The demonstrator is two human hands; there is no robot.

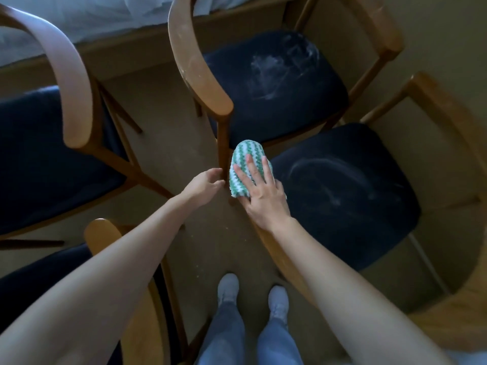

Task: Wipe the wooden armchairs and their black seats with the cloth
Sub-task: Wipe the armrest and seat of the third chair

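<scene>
Several wooden armchairs with black seats stand around me. My right hand (259, 189) presses a green-and-white striped cloth (243, 164) flat on the end of the near right armchair's armrest (279, 256). Its black seat (342, 193) shows pale dusty smears. My left hand (207, 181) reaches to the thin front leg (224, 151) of the far middle armchair, fingers curled beside it; whether they grip it I cannot tell. That chair's black seat (274, 85) also has white dust marks, and its curved armrest (195, 61) is scuffed.
A third armchair (71, 83) stands at the left with a dark seat, and another chair's armrest (102, 235) sits at the lower left. My feet in grey shoes (253, 293) stand on the tan floor between the chairs. A pale curtain (105, 14) hangs behind.
</scene>
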